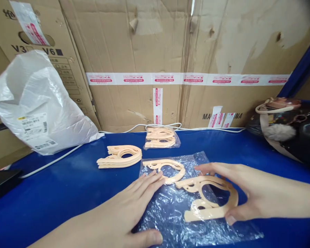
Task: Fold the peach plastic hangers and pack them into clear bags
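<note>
My right hand (250,189) grips a beige folded hanger (209,214) by its curved end, thumb on the near side and fingers on the far side. That hanger is over a clear plastic bag (170,213) spread on the blue table. My left hand (136,199) lies with fingers stretched out on the bag, its fingertips touching a second beige folded hanger (181,172). Whether that second hanger lies inside the bag or on it, I cannot tell. To the left rests a stack of folded hangers (129,162). Farther back is a clear-wrapped pack of hangers (160,133).
Large cardboard boxes (134,106) stand along the back of the blue table (74,186). A white plastic sack (46,103) stands at the left, with a dark flat object (2,182) nearer me. A white cable (54,162) crosses the table. At the right sits a black bag (307,137).
</note>
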`<state>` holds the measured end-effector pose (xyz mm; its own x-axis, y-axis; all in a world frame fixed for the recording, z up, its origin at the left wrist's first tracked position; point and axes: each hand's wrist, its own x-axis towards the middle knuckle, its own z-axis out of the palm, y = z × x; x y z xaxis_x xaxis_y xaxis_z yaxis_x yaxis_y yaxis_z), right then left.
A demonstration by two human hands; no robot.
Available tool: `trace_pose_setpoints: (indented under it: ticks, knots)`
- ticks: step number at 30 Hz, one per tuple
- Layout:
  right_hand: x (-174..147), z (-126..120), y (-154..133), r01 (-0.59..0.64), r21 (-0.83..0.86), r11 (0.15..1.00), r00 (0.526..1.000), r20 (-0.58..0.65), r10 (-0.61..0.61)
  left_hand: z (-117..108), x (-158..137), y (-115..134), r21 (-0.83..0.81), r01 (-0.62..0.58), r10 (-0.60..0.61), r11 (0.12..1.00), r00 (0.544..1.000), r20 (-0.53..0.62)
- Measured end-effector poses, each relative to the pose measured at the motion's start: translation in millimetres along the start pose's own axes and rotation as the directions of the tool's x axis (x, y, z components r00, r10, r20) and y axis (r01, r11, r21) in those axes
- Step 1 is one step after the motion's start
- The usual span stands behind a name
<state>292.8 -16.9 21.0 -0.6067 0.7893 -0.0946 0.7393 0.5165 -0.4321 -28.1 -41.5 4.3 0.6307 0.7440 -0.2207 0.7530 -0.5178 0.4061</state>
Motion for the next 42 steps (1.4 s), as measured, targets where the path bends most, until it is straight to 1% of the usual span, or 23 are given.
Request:
trace_pose_setpoints:
  ticks: [3,5,7,10,11,13,16,18,21,24,27,31,36,38,41,42]
  knots:
    - [-4,17,-2,0.043,-0.082,0.996,0.991,-0.121,-0.053,2,1,1,-0.035,0.002,-0.003,0.999,1.000,-0.018]
    - [-7,21,1,0.041,-0.094,0.995,0.987,-0.152,-0.055,3,1,1,-0.058,0.018,-0.020,0.998,0.999,-0.026]
    - [-10,19,7,0.008,-0.053,0.999,0.993,-0.117,-0.014,4,1,1,-0.086,0.025,-0.028,0.996,0.999,-0.040]
    - [-12,13,12,-0.053,0.066,0.996,0.998,-0.013,0.054,5,1,0,-0.119,0.020,-0.027,0.993,0.998,-0.062]
    - [-11,14,12,-0.065,0.099,0.993,0.998,0.002,0.065,5,1,0,-0.124,0.018,-0.026,0.992,0.998,-0.064]
    - [-7,19,8,-0.071,0.132,0.989,0.997,-0.013,0.073,6,1,0,-0.124,0.020,-0.029,0.992,0.997,-0.068]
    - [0,32,1,-0.027,0.139,0.990,0.996,-0.081,0.039,8,1,2,-0.118,0.004,-0.016,0.993,0.996,-0.092]
    - [4,36,-1,0.015,0.164,0.986,0.995,-0.100,0.001,8,1,3,-0.122,-0.021,0.006,0.992,0.993,-0.119]
    - [9,35,4,0.070,0.253,0.965,0.996,-0.073,-0.053,8,1,3,-0.134,-0.027,0.009,0.991,0.991,-0.133]
    - [14,33,10,0.110,0.331,0.937,0.993,-0.069,-0.092,7,1,3,-0.157,-0.004,-0.015,0.988,0.993,-0.116]
    - [19,36,13,0.123,0.314,0.941,0.990,-0.099,-0.096,6,2,4,-0.165,0.032,-0.047,0.986,0.995,-0.083]
    - [22,40,12,0.145,0.246,0.958,0.985,-0.127,-0.116,3,3,8,-0.178,0.039,-0.057,0.983,0.994,-0.092]
    - [20,36,11,0.101,0.114,0.988,0.984,-0.157,-0.082,-1,7,12,-0.162,0.044,-0.061,0.986,0.993,-0.104]
    - [20,35,12,0.082,0.113,0.990,0.980,-0.192,-0.059,-2,8,14,-0.169,0.021,-0.045,0.985,0.989,-0.137]
    - [22,35,14,0.088,0.165,0.982,0.963,-0.267,-0.042,-1,8,17,-0.171,0.010,-0.043,0.985,0.981,-0.191]
    - [23,36,15,0.092,0.188,0.978,0.961,-0.276,-0.037,0,8,18,-0.172,0.011,-0.048,0.985,0.977,-0.208]
